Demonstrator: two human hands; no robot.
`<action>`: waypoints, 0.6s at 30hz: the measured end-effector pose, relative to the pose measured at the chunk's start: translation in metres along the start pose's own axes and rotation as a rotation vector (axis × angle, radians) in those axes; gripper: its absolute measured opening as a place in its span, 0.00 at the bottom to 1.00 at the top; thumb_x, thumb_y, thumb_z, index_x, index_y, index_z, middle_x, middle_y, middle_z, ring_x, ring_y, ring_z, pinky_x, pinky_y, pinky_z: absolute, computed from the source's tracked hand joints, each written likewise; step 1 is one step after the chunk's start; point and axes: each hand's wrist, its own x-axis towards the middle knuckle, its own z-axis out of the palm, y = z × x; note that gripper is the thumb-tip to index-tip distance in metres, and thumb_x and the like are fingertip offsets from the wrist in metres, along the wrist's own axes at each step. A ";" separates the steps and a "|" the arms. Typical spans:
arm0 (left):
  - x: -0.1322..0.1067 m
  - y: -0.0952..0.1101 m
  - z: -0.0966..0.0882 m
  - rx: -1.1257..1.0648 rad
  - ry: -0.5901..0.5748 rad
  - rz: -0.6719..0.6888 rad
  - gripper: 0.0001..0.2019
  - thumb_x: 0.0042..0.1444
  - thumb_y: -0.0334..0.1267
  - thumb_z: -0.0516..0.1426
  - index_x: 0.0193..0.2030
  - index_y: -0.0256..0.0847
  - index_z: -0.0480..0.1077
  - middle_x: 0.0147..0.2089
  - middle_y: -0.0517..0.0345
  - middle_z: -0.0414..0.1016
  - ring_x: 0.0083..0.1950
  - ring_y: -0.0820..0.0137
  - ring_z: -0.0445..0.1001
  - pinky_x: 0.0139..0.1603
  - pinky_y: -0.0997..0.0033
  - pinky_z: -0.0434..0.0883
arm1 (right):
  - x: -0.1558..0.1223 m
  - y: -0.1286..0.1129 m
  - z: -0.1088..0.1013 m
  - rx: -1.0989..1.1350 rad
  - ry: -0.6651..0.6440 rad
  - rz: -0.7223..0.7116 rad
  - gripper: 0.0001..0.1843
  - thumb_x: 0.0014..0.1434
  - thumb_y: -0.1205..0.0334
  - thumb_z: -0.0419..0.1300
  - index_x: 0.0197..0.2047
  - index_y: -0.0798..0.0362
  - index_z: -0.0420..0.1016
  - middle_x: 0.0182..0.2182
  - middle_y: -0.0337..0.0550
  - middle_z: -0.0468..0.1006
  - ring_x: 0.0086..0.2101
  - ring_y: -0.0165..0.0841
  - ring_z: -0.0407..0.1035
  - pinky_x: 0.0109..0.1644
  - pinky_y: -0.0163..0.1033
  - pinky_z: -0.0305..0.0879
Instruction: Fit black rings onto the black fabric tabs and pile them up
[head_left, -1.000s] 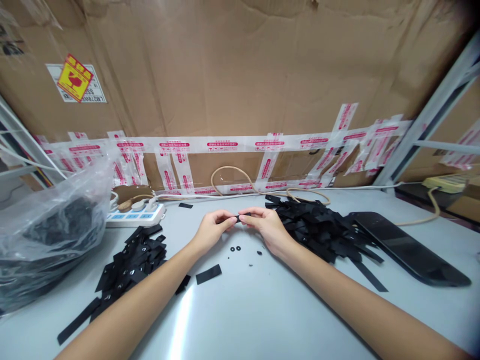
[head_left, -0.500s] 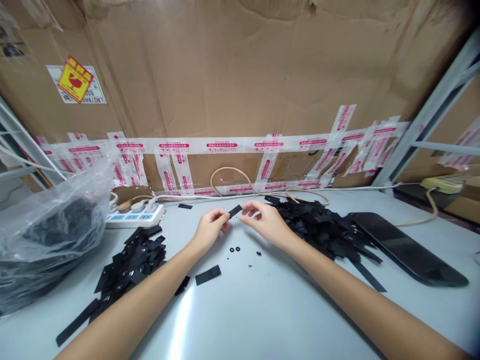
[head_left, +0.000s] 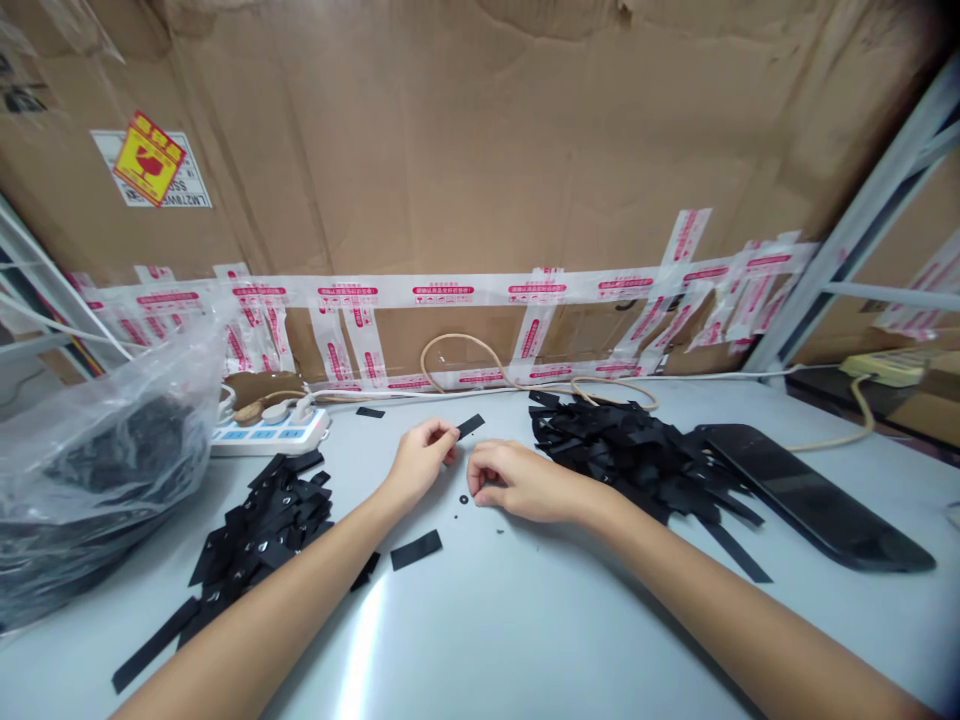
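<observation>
My left hand (head_left: 421, 460) pinches one end of a short black strip (head_left: 472, 426), whose free end points up and to the right. Lower and to the right, my right hand (head_left: 529, 482) has its fingers bent and drawn together, tips down at the tabletop. A small black ring (head_left: 463, 499) lies just left of those fingertips. Whatever is under or between them is hidden. Another black strip (head_left: 416, 550) lies flat, nearer to me. Heaps of black strips sit on both sides: the left heap (head_left: 262, 530) shows small shiny spots, the right heap (head_left: 622, 440) is behind my right wrist.
A clear plastic bag (head_left: 97, 480) with dark contents stands at the left, beside a white power strip (head_left: 277, 432). A black phone-like slab (head_left: 814, 495) lies at the right. Cables (head_left: 465, 340) run along the large taped cardboard box (head_left: 450, 150) at the back.
My right hand has left the strip's free end and come down to the tabletop by the rings, its fingers closing. One of two rings is now covered. My left hand stays with the strip.
</observation>
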 end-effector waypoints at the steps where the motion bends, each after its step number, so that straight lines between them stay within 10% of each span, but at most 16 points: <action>1: 0.000 0.000 0.000 0.009 -0.004 0.001 0.09 0.47 0.43 0.54 0.26 0.38 0.65 0.19 0.64 0.64 0.24 0.73 0.62 0.30 0.72 0.60 | 0.001 0.001 0.000 0.036 -0.005 0.014 0.04 0.46 0.73 0.58 0.25 0.55 0.71 0.25 0.38 0.68 0.27 0.29 0.61 0.32 0.34 0.57; 9: -0.001 0.001 0.000 0.083 -0.080 0.019 0.10 0.48 0.43 0.54 0.25 0.38 0.66 0.20 0.62 0.64 0.24 0.73 0.61 0.27 0.74 0.57 | 0.017 0.017 0.005 0.390 0.597 0.175 0.05 0.45 0.62 0.58 0.24 0.54 0.71 0.22 0.37 0.67 0.24 0.28 0.57 0.31 0.37 0.54; 18: -0.004 0.007 0.002 0.044 -0.164 0.035 0.12 0.47 0.45 0.55 0.25 0.37 0.67 0.21 0.63 0.62 0.25 0.74 0.58 0.28 0.73 0.55 | 0.022 0.017 0.015 0.750 0.563 0.347 0.16 0.33 0.53 0.66 0.22 0.57 0.73 0.20 0.37 0.66 0.22 0.27 0.56 0.27 0.36 0.50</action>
